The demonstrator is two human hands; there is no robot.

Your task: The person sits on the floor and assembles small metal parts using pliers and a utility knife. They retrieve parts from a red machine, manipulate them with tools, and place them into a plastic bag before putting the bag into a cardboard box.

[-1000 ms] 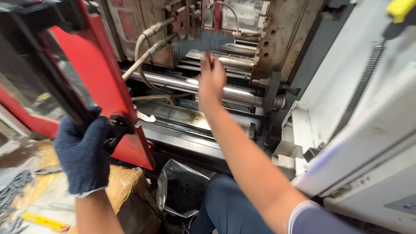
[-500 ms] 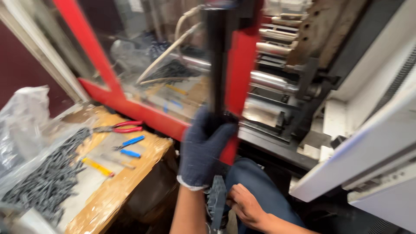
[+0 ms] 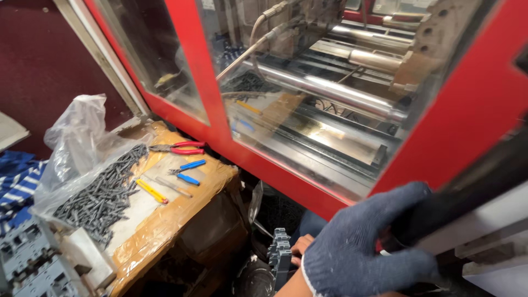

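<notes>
Left hand (image 3: pixel 368 247), in a blue knit glove, is wrapping its grip around the black handle (image 3: pixel 467 203) at the door (image 3: pixel 473 110) edge, low right, likely for leverage. Right hand (image 3: pixel 301 248) (mostly hidden) is pinching a grey toothed part (image 3: pixel 279 254) below. Door is looking red, glazed, glossy.

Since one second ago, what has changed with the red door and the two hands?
The red door has slid across and now covers the machine opening. The gloved left hand still grips the black handle and went along with it. The bare right hand left the steel bars inside and now holds a grey plastic part down low. The tools on the cardboard-covered bench lie unmoved.
</notes>
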